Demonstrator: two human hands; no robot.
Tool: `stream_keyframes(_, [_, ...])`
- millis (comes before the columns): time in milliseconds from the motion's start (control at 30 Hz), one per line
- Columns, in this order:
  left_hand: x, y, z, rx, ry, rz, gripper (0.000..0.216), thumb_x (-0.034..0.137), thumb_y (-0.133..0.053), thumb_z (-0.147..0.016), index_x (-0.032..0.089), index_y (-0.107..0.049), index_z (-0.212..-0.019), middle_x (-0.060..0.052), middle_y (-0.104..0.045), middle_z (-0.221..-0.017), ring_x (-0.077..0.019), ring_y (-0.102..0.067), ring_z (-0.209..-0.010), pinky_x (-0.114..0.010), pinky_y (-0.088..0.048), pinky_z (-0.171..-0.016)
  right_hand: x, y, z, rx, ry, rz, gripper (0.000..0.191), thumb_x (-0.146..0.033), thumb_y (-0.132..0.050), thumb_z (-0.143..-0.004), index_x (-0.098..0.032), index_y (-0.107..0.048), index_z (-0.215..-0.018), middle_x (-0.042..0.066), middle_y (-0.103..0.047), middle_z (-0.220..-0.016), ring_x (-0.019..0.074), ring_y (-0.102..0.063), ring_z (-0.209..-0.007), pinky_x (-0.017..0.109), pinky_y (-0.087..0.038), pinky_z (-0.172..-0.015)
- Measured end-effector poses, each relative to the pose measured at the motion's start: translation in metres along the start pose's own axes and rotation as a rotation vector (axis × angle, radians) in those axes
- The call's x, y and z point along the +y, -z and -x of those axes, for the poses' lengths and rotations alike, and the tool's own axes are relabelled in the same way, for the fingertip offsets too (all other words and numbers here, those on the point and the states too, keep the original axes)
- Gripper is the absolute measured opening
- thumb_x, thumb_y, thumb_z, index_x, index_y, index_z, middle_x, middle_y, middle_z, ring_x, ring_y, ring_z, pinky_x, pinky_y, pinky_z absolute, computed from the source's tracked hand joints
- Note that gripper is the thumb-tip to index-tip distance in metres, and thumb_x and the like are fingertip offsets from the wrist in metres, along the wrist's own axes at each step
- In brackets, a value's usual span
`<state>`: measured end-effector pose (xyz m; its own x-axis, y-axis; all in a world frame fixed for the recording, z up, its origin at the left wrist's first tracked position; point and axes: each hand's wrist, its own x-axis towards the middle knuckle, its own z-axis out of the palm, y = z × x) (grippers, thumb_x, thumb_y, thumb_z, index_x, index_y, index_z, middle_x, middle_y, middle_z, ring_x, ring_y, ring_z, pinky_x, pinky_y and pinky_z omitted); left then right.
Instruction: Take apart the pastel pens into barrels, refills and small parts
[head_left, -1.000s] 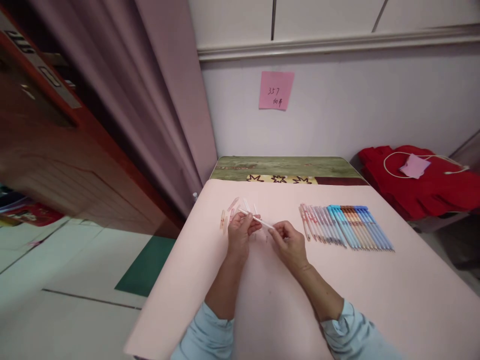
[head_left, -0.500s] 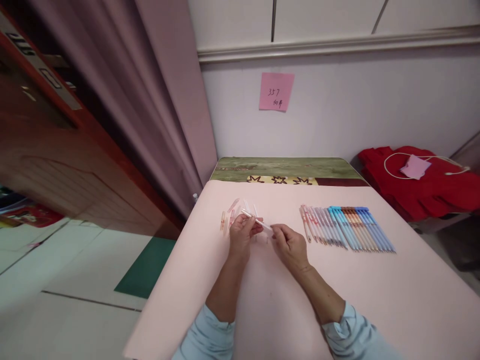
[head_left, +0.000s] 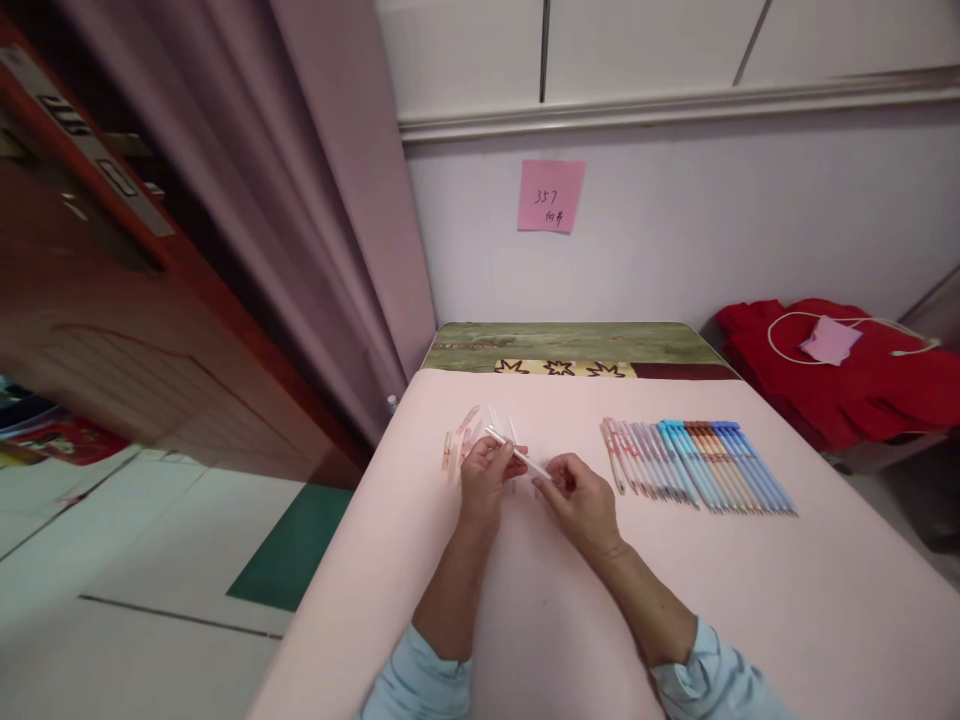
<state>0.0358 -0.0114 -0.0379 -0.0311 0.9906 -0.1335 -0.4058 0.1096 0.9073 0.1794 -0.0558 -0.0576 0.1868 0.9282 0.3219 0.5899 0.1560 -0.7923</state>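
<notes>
My left hand [head_left: 487, 475] pinches a slim white pen [head_left: 517, 454] between thumb and fingers, its upper end poking out past them. The pen slants down to the right. At its lower end is my right hand [head_left: 581, 497], thumb and curled fingers closed about the tip. Just beyond my left hand lie several loose pen parts: short pinkish barrels [head_left: 447, 450] and thin white sticks [head_left: 512, 428], partly hidden by the hand. To the right of my right hand, a row of pens [head_left: 694, 465] lies side by side, running from pink and clear through light blue and brown to blue.
A pale pink sheet covers the table [head_left: 750, 600], with a green wood-pattern strip [head_left: 562, 340] along its far edge. Behind stands a wall with a pink note [head_left: 551, 196]. Red cloth [head_left: 847, 400] with a white cable is at the right; a curtain [head_left: 337, 200] hangs left.
My right hand's fingers have shifted on the pen's lower end, the thumb now along its underside. My left hand keeps its hold. The view has tilted slightly upward.
</notes>
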Motion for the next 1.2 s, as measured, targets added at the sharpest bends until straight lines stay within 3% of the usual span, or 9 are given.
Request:
stream_keyframes(133, [0.000, 0.000, 0.001, -0.037, -0.003, 0.000, 0.033, 0.040, -0.076, -0.070, 0.014, -0.060, -0.082, -0.008, -0.073, -0.082, -0.0124, -0.065, -0.065, -0.026, -0.053, -0.067, 0.001, 0.000, 0.001, -0.049, 0.007, 0.035, 0.039, -0.045, -0.046, -0.094, -0.021, -0.064, -0.070, 0.000, -0.064, -0.061, 0.0120, -0.057, -0.056, 0.022, -0.038, -0.057])
stream_keyframes(200, [0.000, 0.000, 0.002, -0.038, 0.000, -0.003, 0.033, 0.041, -0.076, -0.070, 0.014, -0.060, -0.081, -0.008, -0.073, -0.081, -0.0126, -0.065, -0.065, -0.026, -0.053, -0.067, 0.002, 0.000, 0.001, -0.062, 0.021, 0.024, 0.040, -0.044, -0.042, -0.096, -0.021, -0.066, -0.073, 0.000, -0.066, -0.064, 0.0125, -0.060, -0.059, 0.022, -0.039, -0.059])
stream_keyframes(333, [0.001, 0.000, 0.001, -0.018, -0.005, -0.015, 0.033, 0.040, -0.077, -0.069, 0.014, -0.060, -0.081, -0.007, -0.072, -0.080, -0.0124, -0.064, -0.064, -0.027, -0.053, -0.066, 0.000, 0.000, 0.000, -0.013, 0.010, -0.016, 0.036, -0.052, -0.063, -0.082, -0.020, -0.064, -0.100, -0.001, -0.067, -0.074, 0.0128, -0.059, -0.061, 0.022, -0.042, -0.060])
stream_keyframes(467, [0.001, -0.001, 0.002, -0.042, -0.010, -0.031, 0.032, 0.040, -0.076, -0.070, 0.015, -0.060, -0.082, -0.007, -0.073, -0.081, -0.0133, -0.065, -0.066, -0.027, -0.053, -0.067, -0.002, 0.000, 0.000, -0.021, 0.005, 0.017, 0.030, -0.051, -0.059, -0.085, -0.021, -0.064, -0.083, -0.002, -0.064, -0.065, 0.0123, -0.056, -0.056, 0.022, -0.040, -0.057])
stream_keyframes(633, [0.003, -0.001, 0.002, -0.036, -0.005, -0.033, 0.034, 0.041, -0.076, -0.069, 0.014, -0.060, -0.082, -0.008, -0.073, -0.080, -0.0138, -0.065, -0.065, -0.028, -0.052, -0.067, -0.002, 0.002, 0.000, -0.095, 0.022, 0.031, 0.036, -0.045, -0.044, -0.095, -0.022, -0.068, -0.079, 0.000, -0.068, -0.066, 0.0134, -0.061, -0.060, 0.022, -0.040, -0.059])
stream_keyframes(767, [0.003, -0.002, 0.001, -0.023, -0.011, -0.054, 0.033, 0.040, -0.076, -0.069, 0.015, -0.058, -0.081, -0.007, -0.073, -0.080, -0.0133, -0.064, -0.064, -0.027, -0.052, -0.067, -0.002, 0.000, 0.001, -0.017, 0.035, 0.013, 0.029, -0.049, -0.061, -0.085, -0.022, -0.067, -0.093, 0.000, -0.068, -0.074, 0.0130, -0.060, -0.063, 0.021, -0.042, -0.062])
stream_keyframes(833, [0.002, -0.002, 0.001, -0.032, -0.013, -0.075, 0.032, 0.039, -0.075, -0.070, 0.015, -0.058, -0.081, -0.007, -0.073, -0.080, -0.0129, -0.063, -0.064, -0.027, -0.051, -0.067, -0.002, 0.000, 0.001, 0.010, 0.049, 0.028, 0.029, -0.049, -0.065, -0.082, -0.021, -0.066, -0.088, 0.000, -0.067, -0.074, 0.0126, -0.059, -0.063, 0.021, -0.042, -0.062])
stream_keyframes(1067, [0.005, 0.001, -0.002, -0.096, -0.047, -0.164, 0.027, 0.038, -0.073, -0.072, 0.015, -0.062, -0.079, -0.005, -0.072, -0.075, -0.0121, -0.062, -0.063, -0.025, -0.049, -0.067, -0.009, 0.001, -0.001, -0.089, 0.036, 0.005, 0.023, -0.043, -0.059, -0.086, -0.022, -0.066, -0.079, -0.002, -0.066, -0.066, 0.0115, -0.057, -0.057, 0.021, -0.039, -0.055])
stream_keyframes(1200, [0.006, 0.001, -0.003, -0.054, -0.045, -0.186, 0.027, 0.038, -0.074, -0.071, 0.015, -0.062, -0.078, -0.004, -0.071, -0.073, -0.0114, -0.061, -0.060, -0.024, -0.048, -0.065, -0.013, 0.001, -0.002, -0.091, 0.038, 0.007, 0.022, -0.042, -0.059, -0.086, -0.023, -0.068, -0.079, -0.002, -0.068, -0.068, 0.0111, -0.059, -0.057, 0.021, -0.040, -0.056])
